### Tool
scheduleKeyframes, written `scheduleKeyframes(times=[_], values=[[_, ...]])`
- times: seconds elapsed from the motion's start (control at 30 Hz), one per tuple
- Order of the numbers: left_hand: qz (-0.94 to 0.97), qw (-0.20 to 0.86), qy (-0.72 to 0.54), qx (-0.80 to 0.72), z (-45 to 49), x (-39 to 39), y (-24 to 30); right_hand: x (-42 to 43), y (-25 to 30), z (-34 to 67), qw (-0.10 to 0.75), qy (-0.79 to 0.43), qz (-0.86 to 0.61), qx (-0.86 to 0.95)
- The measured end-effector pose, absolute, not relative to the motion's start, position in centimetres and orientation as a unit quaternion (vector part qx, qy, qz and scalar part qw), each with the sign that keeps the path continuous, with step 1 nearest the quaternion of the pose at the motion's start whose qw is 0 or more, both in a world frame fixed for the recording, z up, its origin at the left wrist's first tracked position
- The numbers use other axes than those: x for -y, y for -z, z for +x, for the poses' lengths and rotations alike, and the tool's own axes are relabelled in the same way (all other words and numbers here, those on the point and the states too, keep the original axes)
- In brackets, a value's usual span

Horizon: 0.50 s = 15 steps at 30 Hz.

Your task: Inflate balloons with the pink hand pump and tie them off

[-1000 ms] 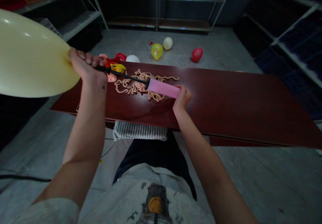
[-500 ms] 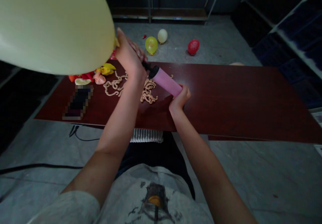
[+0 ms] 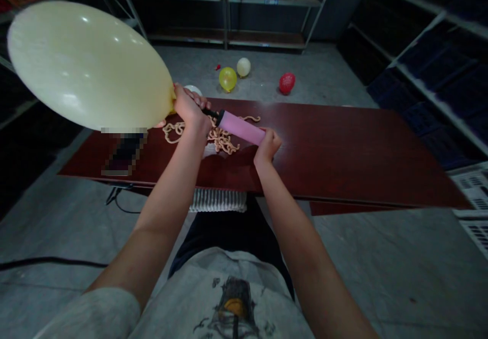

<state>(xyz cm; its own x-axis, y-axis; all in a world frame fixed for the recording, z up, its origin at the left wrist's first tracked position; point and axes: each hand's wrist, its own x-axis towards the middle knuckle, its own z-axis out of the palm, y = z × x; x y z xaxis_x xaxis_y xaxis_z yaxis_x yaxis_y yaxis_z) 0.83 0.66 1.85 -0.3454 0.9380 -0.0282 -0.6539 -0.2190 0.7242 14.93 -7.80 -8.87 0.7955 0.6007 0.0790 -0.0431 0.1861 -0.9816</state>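
Pale balloon [image 3: 89, 67], blown up big, hangs in the air over the left end of the table [image 3: 354, 151], its neck at the left hand [image 3: 190, 109]. That hand is closed round the black end of a pink pump [image 3: 243, 128] (how the fingers share neck and pump is too small to tell). The right hand [image 3: 267, 145] is wrapped round the pump's other end, and the pump slants between the two above the table. Curly tan strings [image 3: 224, 142] lie in a heap left of the table's middle. Near the front left corner lies a flat dark thing [image 3: 125, 155], blurred into squares. Past the back edge, on the floor [image 3: 328, 74], a yellow balloon [image 3: 227, 79] and a white balloon [image 3: 244, 67] sit close together, with a red balloon [image 3: 287, 83] well apart to the right
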Motion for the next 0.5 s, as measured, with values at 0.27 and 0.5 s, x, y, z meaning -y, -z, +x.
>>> scheduleKeyframes(times=[0.27, 0.5], values=[[0.167, 0.509, -0.793, -0.292, -3.7, 0.6, -3.2, 7.7, 9.3, 15.0, 0.73, -0.209, -0.6, 0.251], [0.119, 0.53, -0.805, -0.239, -8.6, 2.6, -6.3, 7.8, 9.3, 15.0, 0.737, -0.197, -0.594, 0.257]])
